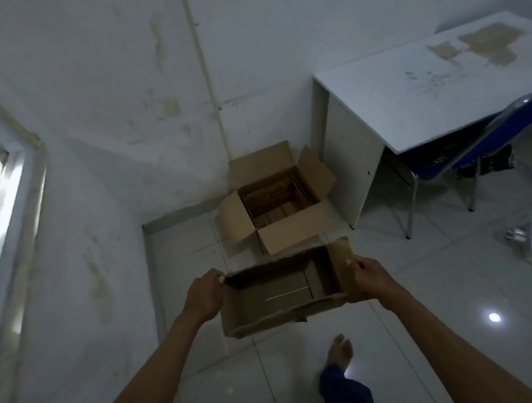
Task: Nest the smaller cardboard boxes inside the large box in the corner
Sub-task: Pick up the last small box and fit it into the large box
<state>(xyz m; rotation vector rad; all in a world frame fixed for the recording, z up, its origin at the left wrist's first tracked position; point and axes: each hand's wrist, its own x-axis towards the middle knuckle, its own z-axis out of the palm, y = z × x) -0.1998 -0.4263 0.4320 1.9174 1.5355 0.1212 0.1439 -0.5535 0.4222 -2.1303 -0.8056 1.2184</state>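
Gripping a smaller cardboard box (281,290) by its two short ends, the left hand (202,295) curls its fingers over the left rim while the right hand (367,277) pinches the right-end flap. The box is held in the air, open side up, nothing visible inside it. Beyond it, the large cardboard box (278,199) stands on the tiled floor (439,261) in the corner, flaps spread open, beside a white desk (430,83). A blue chair (502,131) sits tucked under the desk.
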